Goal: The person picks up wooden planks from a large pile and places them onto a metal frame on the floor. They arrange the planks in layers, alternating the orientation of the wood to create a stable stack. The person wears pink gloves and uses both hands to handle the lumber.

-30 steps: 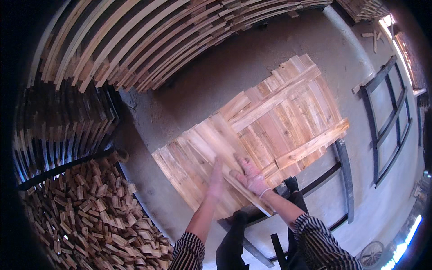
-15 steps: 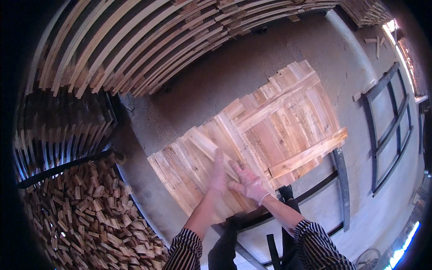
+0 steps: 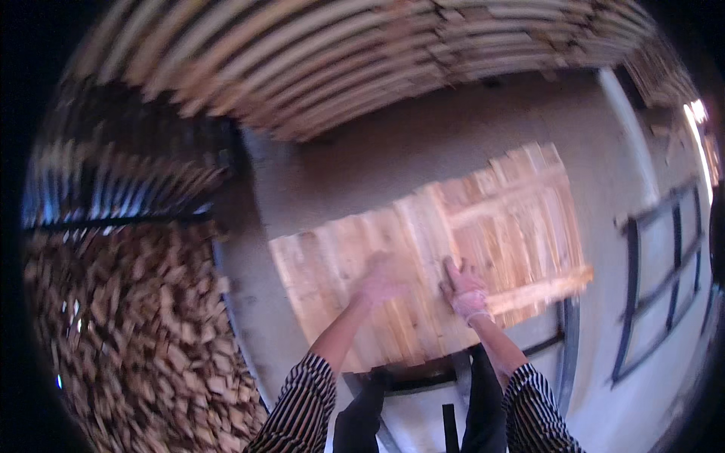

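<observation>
Side-by-side wooden planks (image 3: 340, 257) form a wide, uneven-edged panel in front of me. My left hand (image 3: 377, 285) is over its left half; motion blurs it, but the thumb stands apart from the fingers and no held thing shows. My right hand (image 3: 464, 293), in a thin see-through glove, rests at or just above the planks near the middle, fingers spread and holding nothing I can see. Two crosswise battens lie over the right part: an upper batten (image 3: 506, 200) and a lower batten (image 3: 540, 293), which is close to my right hand.
A heap of short wood offcuts (image 3: 174, 317) fills the lower left. Long stacked boards (image 3: 362, 57) curve across the far side. A dark metal frame (image 3: 634, 302) lies at the right on the grey floor (image 3: 362, 174). Dark metal bars (image 3: 568, 340) run beneath the panel.
My hands, close together before, are now apart: the left over the panel's left half, the right farther right. The loose-looking strip near them no longer stands out. The whole view has shifted and blurred.
</observation>
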Action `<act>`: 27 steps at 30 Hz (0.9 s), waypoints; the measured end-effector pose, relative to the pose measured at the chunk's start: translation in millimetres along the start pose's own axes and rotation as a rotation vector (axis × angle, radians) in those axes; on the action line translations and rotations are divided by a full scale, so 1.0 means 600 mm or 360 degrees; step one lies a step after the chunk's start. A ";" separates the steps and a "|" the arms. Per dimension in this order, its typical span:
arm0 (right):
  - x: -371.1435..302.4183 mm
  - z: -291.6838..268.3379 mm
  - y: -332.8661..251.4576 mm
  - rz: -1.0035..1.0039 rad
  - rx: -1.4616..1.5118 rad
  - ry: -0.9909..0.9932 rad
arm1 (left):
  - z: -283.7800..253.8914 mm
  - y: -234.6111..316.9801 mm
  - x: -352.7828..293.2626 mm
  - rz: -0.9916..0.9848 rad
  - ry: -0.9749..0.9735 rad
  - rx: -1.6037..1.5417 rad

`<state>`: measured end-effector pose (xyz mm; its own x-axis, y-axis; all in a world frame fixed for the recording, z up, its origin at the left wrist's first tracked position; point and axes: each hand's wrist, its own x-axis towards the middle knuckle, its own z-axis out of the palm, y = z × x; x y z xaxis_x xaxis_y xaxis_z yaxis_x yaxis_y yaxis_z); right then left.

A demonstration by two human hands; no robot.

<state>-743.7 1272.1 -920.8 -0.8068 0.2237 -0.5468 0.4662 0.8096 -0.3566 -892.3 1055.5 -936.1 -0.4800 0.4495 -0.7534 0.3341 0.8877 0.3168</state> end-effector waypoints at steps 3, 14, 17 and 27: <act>-0.029 -0.019 -0.046 -0.0372 0.0058 0.0076 | -0.108 -0.009 -0.073 -0.0141 -0.0064 0.0010; -0.177 -0.288 -0.379 -0.1470 0.0164 0.0306 | -0.457 -0.038 -0.741 0.0095 0.1265 -0.0308; -0.265 -0.465 -0.630 -0.1684 0.0449 0.0132 | -0.524 -0.076 -1.037 -0.0036 0.1677 -0.0267; -0.860 -0.861 -1.334 -0.2805 0.0358 0.0866 | -0.617 -0.124 -1.750 -0.0757 0.2767 0.0955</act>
<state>-887.9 789.1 37.9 -0.3450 -0.5264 0.7771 -0.9385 0.2037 -0.2787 -713.5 554.4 44.5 -0.6473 0.1399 0.7493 -0.0384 0.9758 -0.2154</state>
